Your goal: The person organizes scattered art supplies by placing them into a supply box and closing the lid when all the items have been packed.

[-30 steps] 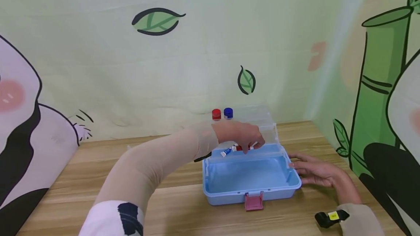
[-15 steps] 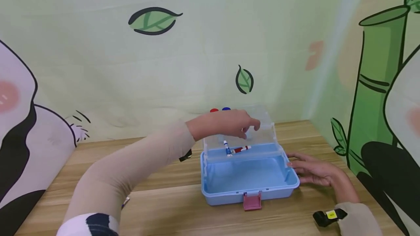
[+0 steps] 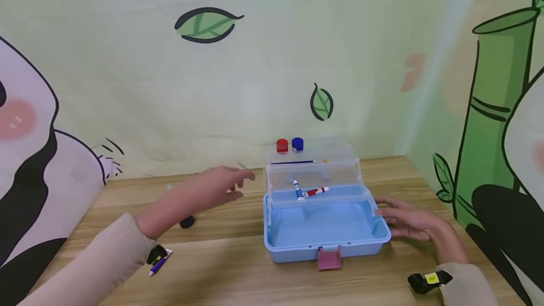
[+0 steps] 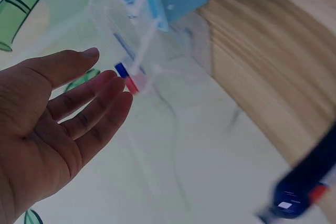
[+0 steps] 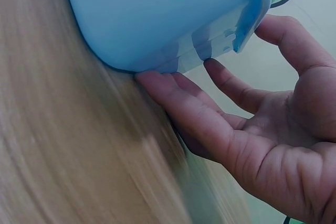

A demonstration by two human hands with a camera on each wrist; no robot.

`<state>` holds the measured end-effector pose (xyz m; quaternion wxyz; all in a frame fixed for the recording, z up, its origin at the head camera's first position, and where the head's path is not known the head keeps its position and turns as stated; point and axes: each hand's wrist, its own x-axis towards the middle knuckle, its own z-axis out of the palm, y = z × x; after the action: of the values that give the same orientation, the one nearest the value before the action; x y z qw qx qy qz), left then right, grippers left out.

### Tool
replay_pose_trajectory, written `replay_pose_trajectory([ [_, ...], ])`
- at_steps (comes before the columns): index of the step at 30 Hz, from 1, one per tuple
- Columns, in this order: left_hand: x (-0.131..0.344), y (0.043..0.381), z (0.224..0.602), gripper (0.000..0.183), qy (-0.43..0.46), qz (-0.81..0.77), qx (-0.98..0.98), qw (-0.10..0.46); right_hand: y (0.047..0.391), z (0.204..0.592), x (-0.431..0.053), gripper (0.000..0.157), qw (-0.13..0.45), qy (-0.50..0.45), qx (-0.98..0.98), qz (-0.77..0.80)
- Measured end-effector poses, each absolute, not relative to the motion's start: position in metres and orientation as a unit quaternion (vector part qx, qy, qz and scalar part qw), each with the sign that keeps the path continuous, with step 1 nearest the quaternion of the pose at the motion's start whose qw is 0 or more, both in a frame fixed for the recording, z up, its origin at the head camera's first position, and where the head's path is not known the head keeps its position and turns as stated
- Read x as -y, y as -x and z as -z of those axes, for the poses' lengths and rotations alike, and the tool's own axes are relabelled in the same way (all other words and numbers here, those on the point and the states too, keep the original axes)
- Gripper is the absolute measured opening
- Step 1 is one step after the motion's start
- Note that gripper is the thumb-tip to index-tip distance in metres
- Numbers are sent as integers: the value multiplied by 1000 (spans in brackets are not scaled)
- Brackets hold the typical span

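Observation:
My left hand is in the air left of the blue toolbox, palm empty and fingers loosely extended. In the left wrist view its fingertips overlap the clear lid. My right hand rests its fingertips on the box's right side wall, thumb at the rim. The box stands with its clear lid tilted back and its pink latch hanging down in front. On the raised clear tray lie a blue paint tube and a red paint tube. A paintbrush lies farther back, in the lid area.
A red-capped jar and a blue-capped jar show at the back, by the lid. A purple paint tube lies on the wooden table beside my left wrist. A dark round object sits behind my left forearm. A printed cloth backdrop rises behind.
My left hand has let go of the red paint tube on the tray, lifted, and moved left away from the box. The blue tube has turned more upright in view. My right hand stays.

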<state>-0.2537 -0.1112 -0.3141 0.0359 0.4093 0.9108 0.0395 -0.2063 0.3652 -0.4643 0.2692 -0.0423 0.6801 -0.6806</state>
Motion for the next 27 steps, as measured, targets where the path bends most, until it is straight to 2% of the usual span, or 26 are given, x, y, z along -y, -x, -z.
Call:
replay_pose_trajectory([
  [5,160,236,341,34,-403,-64,-913,2,207,463,-363,78,268,39,-681,680],
  [12,205,223,378,29,-381,-109,-918,22,206,464,-364,78,265,37,-682,681],
  [17,231,218,403,31,-353,-103,-929,29,205,463,-364,78,269,37,-675,686],
  [20,246,216,416,35,-354,-101,-930,11,206,464,-364,79,272,36,-672,688],
  [23,258,215,423,38,-346,-101,-933,-11,207,465,-367,80,272,37,-674,686],
  [27,266,214,424,38,-295,-113,-949,3,208,465,-372,79,266,42,-682,680],
])
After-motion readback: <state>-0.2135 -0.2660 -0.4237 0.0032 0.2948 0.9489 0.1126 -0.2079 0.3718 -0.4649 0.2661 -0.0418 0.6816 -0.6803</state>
